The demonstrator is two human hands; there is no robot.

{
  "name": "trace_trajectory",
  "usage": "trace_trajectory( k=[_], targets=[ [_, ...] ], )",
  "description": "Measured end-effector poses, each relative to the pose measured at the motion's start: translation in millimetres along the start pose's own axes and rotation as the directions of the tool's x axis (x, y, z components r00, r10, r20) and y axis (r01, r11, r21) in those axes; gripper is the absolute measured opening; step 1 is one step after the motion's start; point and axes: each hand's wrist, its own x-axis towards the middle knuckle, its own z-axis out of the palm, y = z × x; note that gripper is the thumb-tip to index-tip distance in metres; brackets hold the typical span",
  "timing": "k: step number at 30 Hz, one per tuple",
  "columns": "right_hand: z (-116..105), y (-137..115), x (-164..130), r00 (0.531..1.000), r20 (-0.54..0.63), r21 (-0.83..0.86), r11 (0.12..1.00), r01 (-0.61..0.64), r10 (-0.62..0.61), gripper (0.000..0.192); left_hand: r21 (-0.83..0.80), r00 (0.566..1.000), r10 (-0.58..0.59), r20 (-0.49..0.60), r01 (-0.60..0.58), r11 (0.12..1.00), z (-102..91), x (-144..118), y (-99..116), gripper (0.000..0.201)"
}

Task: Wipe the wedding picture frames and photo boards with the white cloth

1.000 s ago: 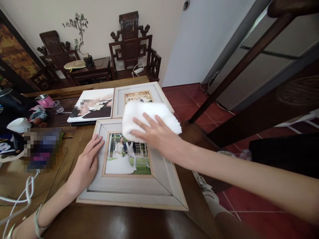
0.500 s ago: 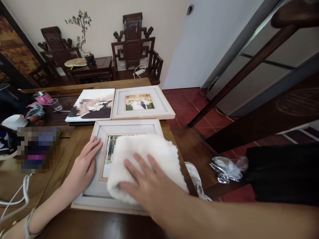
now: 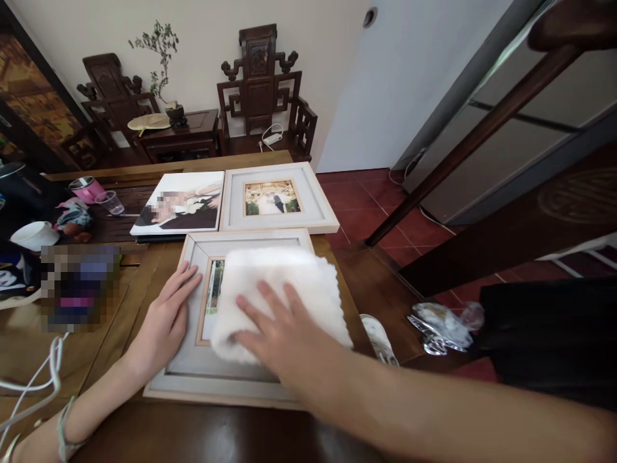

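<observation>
While the right hand [image 3: 284, 334] lies flat, fingers spread, on a white cloth [image 3: 279, 289], its grip released and merely pressing, the cloth covers most of the photo in the near picture frame [image 3: 193, 370] on the wooden bench [image 3: 120, 308]; the left hand [image 3: 166, 318] rests open on the frame's left border; a second frame [image 3: 277, 198] and a photo print [image 3: 180, 202] lie just beyond.

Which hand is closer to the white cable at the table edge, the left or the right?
Left. The left hand lies flat on the near frame's left border, toward the white cable. The right hand presses the white cloth, farther away.
</observation>
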Motion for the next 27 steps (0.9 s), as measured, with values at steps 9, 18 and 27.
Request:
trace_trajectory(
  k=[9,18,27],
  targets=[
    [-6.0,-13.3,-18.8,0.968,-0.015,0.182,0.951,0.248,-0.25,0.031,0.022,1.0,-0.003,0.015,0.003,1.0,0.7,1.3,-0.9,0.044],
    [-11.2,60.0,29.6,0.98,-0.197,-0.248,0.968,-0.028,-0.022,0.074,0.032,1.0,0.003,0.026,-0.004,0.999,-1.2,1.6,1.3,0.045],
    [-11.5,20.3,24.6,0.998,0.014,-0.11,0.993,-0.052,0.054,0.065,-0.019,0.999,-0.032,0.004,0.032,0.999,-1.4,3.0,4.1,0.044]
  ],
)
